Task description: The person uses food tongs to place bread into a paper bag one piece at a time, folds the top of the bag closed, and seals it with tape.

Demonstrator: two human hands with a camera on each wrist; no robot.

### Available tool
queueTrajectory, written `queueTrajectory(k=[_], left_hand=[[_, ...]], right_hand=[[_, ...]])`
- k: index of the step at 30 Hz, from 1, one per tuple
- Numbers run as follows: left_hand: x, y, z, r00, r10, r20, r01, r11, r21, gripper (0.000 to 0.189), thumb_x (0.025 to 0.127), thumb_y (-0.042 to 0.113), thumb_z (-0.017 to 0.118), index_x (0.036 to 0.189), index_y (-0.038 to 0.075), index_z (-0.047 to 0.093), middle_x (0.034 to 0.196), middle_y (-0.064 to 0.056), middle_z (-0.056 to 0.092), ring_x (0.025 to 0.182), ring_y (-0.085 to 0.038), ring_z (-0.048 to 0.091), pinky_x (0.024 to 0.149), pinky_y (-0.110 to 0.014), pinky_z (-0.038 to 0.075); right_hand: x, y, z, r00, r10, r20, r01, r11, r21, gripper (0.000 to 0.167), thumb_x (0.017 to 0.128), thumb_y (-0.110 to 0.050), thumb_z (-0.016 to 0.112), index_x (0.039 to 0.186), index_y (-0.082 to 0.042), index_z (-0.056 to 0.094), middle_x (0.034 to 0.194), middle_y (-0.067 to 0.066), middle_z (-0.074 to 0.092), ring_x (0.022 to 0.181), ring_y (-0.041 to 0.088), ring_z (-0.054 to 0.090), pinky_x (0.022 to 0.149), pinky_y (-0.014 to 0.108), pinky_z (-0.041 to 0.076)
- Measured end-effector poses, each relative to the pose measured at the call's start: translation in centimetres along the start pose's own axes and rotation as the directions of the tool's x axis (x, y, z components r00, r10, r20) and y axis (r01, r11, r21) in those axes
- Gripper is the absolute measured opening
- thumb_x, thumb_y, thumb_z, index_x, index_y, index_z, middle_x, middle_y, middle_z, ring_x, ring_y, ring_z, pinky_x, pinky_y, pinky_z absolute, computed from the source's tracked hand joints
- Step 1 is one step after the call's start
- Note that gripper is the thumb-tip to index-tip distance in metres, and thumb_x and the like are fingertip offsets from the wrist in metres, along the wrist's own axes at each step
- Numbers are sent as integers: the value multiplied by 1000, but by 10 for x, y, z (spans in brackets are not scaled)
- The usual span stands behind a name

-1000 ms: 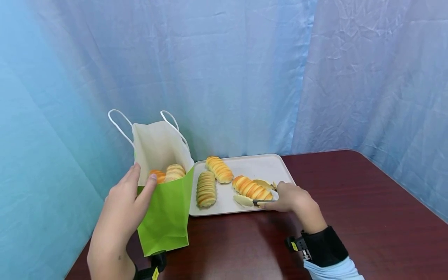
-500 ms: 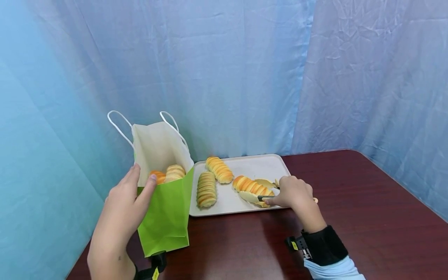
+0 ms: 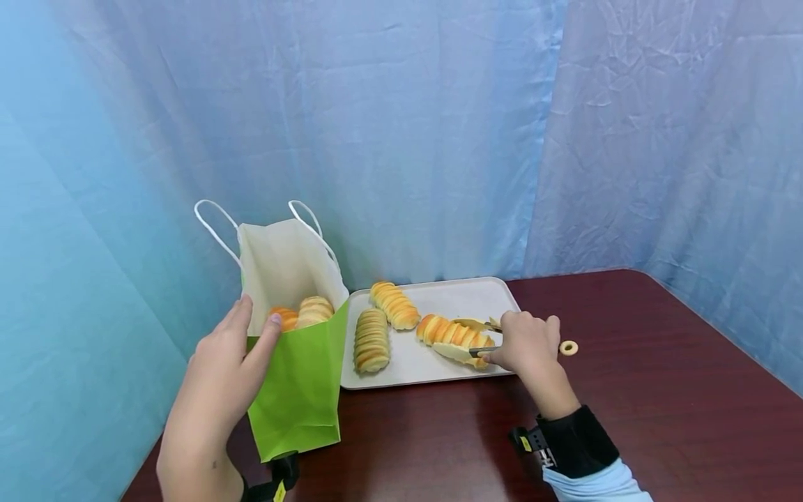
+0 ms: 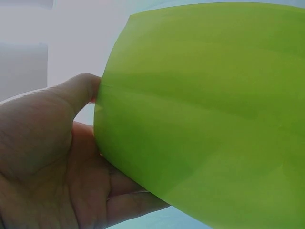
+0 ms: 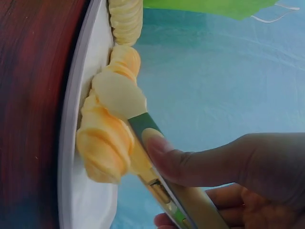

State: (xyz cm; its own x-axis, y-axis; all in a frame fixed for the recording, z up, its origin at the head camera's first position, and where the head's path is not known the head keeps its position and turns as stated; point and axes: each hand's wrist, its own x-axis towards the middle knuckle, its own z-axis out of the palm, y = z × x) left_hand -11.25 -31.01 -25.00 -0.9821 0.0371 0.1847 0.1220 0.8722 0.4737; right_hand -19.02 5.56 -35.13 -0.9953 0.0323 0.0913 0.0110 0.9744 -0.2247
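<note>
Presently, right grip: the right hand (image 3: 527, 345) holds the tongs (image 3: 454, 353) by their arms, and the smooth oval ends stand partly apart, with the striped roll (image 3: 447, 333) between them.
Striped roll's place: on the tray (image 3: 464, 296), its long axis slanting from the middle toward the near right corner; ridged, golden.
Other rolls: a greenish roll (image 3: 372, 341) and a yellow roll (image 3: 394, 305), both ridged, toward the tray's left edge.
Left grip: the left hand (image 3: 219, 362), thumb and fingers spread, touches the green paper bag (image 3: 297, 390) at its rim.
</note>
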Motion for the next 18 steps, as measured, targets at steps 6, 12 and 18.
queueTrajectory(k=[6,12,18], left_hand=[[-1,0,-1,1000,5,-2,-5,1000,-13,82,107,55,32,160,-5,14,166,-27,14,151,-48,16,114,-67,22],[0,1,-1,1000,12,-11,-12,1000,-11,81,107,54,33,159,-6,15,165,-27,16,150,-49,17,114,-67,23],[0,2,-1,1000,7,-15,-7,1000,-12,82,107,54,33,159,-6,15,165,-27,15,150,-49,17,114,-67,23]], right_hand=[[0,6,-12,996,6,-91,-3,1000,27,45,72,-43,90,88,-5,72,70,6,59,63,26,55,77,51,33],[-6,10,-30,984,14,-179,3,995,97,60,74,-43,89,115,-2,74,87,13,71,73,30,61,78,56,33],[-15,10,-50,983,6,-184,33,978,208,73,77,-46,86,132,-2,68,103,17,73,86,33,62,76,53,30]])
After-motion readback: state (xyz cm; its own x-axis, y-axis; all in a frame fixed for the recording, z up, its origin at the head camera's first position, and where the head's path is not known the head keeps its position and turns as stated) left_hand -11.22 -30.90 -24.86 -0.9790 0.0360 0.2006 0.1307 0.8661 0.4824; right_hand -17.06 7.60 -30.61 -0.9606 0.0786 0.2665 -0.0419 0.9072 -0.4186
